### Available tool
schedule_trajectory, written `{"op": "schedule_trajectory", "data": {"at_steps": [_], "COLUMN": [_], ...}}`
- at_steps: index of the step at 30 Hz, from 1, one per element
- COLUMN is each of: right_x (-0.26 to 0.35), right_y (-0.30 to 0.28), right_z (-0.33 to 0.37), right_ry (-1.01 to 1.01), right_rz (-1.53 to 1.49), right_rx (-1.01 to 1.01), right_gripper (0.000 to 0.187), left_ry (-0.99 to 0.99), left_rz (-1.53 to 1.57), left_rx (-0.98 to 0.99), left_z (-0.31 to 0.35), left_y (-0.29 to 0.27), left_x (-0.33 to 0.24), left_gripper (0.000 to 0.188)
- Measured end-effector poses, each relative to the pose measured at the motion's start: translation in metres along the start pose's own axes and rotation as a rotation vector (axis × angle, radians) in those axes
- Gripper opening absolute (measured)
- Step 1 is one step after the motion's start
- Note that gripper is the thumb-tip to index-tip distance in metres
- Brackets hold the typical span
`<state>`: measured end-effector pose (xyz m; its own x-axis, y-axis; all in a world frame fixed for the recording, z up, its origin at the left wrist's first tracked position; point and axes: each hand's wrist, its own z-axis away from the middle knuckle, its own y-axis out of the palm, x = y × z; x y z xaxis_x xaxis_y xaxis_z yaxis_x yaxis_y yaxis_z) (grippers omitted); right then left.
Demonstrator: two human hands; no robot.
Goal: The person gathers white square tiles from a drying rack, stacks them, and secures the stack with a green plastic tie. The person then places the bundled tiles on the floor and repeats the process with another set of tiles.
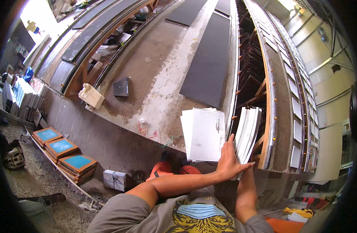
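Your left hand (228, 158) splays against the white stack (249, 130); your right hand's hold is hidden. White sheets (208, 134) already lie left, the stack not yet.

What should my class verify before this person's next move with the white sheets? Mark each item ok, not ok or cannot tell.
1. Left hand touching the thick white stack: ok, thumb spread from the fingers.
2. Right hand gripping that stack: cannot tell, mostly hidden.
3. Loose white sheets squared up: not ok, they lie fanned at the table's near edge.
4. Cream block clear of the loose sheets: ok, at the table's left corner.
5. White bundle on the floor tied: ok, dark string around it.
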<state>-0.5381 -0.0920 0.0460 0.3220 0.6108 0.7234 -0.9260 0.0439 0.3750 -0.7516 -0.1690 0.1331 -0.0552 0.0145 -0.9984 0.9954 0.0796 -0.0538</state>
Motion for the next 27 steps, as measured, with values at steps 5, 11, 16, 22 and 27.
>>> {"op": "schedule_trajectory", "data": {"at_steps": [5,11,16,22,27], "right_x": [-0.01,-0.017,-0.029,-0.009,-0.024], "right_y": [0.004,0.02,0.012,0.042,-0.028], "right_z": [0.02,0.029,-0.032,-0.017,-0.042], "right_ry": [-0.03,-0.012,0.107,0.192,0.07], "right_rz": [-0.098,-0.119,0.386,0.307,-0.034], "right_rx": [0.038,0.094,-0.136,-0.202,0.152], "right_gripper": [0.078,0.078,0.08,0.072,0.077], "left_ry": [0.069,-0.023,-0.328,-0.241,-0.009], "left_rz": [-0.011,-0.155,-0.229,-0.155,0.059], "left_rx": [0.088,0.138,-0.094,-0.124,-0.007], "left_z": [0.004,-0.006,-0.002,-0.006,-0.016], "left_y": [0.001,-0.036,-0.078,-0.052,-0.033], "left_x": [-0.001,0.076,0.153,0.132,0.053], "left_gripper": [0.124,0.118,0.103,0.109,0.11]}}
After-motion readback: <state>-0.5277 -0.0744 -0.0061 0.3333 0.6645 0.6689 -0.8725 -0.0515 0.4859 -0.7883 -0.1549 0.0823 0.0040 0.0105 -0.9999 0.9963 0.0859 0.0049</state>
